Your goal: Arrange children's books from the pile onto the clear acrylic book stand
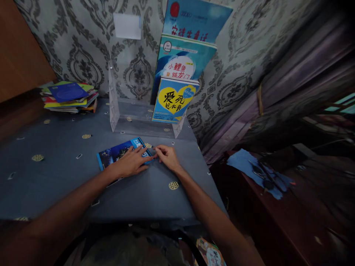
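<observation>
A blue book point(115, 151) with a dark picture on its cover lies flat on the cloth-covered table. My left hand point(133, 159) rests on the cover with its fingers spread, hiding part of the title. At the book's right edge is my right hand point(165, 155), its thumb and fingertips pinched together. Whether the pinch holds the edge of the book or something small cannot be made out. Just beyond both hands stands a clear acrylic book rack point(138, 127).
Upright at the rack's right end are a blue book with a yellow heart point(173, 100), a teal book point(188, 55) and a taller blue book point(198, 18). A book pile point(69, 98) sits at the back left. Beyond the table's right edge, a blue cloth point(246, 166) carries dark items.
</observation>
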`<state>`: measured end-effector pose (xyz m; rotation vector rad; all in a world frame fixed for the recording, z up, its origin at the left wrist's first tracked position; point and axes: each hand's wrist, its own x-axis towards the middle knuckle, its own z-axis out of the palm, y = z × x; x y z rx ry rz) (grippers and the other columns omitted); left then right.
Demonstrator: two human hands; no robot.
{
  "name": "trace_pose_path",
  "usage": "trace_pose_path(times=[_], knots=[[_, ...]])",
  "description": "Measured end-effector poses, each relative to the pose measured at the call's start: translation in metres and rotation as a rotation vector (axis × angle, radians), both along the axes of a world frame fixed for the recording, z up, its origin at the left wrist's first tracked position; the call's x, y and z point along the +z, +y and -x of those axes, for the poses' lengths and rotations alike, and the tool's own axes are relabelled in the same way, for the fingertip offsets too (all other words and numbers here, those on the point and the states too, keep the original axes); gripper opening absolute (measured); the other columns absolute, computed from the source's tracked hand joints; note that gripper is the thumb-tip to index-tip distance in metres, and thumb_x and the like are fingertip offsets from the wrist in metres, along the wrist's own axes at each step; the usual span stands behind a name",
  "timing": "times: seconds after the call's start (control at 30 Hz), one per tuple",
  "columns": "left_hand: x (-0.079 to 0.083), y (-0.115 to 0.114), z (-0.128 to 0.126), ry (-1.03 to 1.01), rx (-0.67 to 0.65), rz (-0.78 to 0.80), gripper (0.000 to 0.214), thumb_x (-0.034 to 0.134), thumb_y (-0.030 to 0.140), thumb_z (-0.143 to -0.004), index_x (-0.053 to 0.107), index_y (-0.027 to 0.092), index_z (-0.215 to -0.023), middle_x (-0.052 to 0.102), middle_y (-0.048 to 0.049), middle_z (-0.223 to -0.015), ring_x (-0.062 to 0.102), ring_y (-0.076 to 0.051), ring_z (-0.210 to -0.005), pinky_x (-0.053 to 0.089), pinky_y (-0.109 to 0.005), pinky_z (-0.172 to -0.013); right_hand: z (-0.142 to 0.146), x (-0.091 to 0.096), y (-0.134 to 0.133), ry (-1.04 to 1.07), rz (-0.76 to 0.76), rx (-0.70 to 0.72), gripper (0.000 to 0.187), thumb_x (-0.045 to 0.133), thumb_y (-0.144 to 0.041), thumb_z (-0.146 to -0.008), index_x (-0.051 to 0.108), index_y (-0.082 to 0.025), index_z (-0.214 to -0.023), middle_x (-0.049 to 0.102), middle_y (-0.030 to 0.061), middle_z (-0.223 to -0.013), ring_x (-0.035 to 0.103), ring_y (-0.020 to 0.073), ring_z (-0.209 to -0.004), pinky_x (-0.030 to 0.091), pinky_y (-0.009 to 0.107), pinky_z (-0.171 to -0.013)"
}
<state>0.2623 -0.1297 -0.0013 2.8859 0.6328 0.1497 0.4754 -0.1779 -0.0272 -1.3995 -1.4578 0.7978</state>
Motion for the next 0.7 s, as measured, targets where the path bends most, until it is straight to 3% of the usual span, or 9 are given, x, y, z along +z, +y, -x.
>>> trace_pose_path(times=[0.37,0.5,0.7], knots=[[0.020,0.015,0.014,0.077,-0.062,0.195,0.040,0.054,0.045,-0.097,0.059,0.038,-0.136,0.037,-0.0076,-0.161,0.032,-0.038,-0.148,0.027,-0.063,-0.115,0.010,0.005,-0.005,-0.035,-0.003,0.034,0.034,0.056,-0.051,-0.090,0.069,-0.020,-0.085,0.066,-0.0009,-0.061,0.054,0.0111,-0.042,0.045,0.023,-0.047],[0.020,0.031,0.019,0.062,-0.102,0.224,0.036,0.054,0.041,-0.097,0.064,0.031,-0.131,0.050,-0.0079,-0.152,0.040,-0.031,-0.144,0.031,-0.048,-0.116,0.012,0.009,-0.007,-0.083,-0.005,0.057,0.035,0.054,-0.050,-0.092,0.070,-0.020,-0.083,0.067,-0.0004,-0.063,0.059,0.0124,-0.047,0.049,0.024,-0.053],[0.018,0.060,0.040,0.053,0.154,0.113,0.041,0.055,0.039,-0.094,0.063,0.028,-0.132,0.056,-0.0088,-0.140,0.053,-0.028,-0.126,0.041,-0.038,-0.105,0.012,0.012,-0.009,-0.157,-0.017,0.077,0.036,0.049,-0.044,-0.097,0.071,-0.019,-0.082,0.070,0.0011,-0.067,0.066,0.0145,-0.055,0.050,0.025,-0.060]])
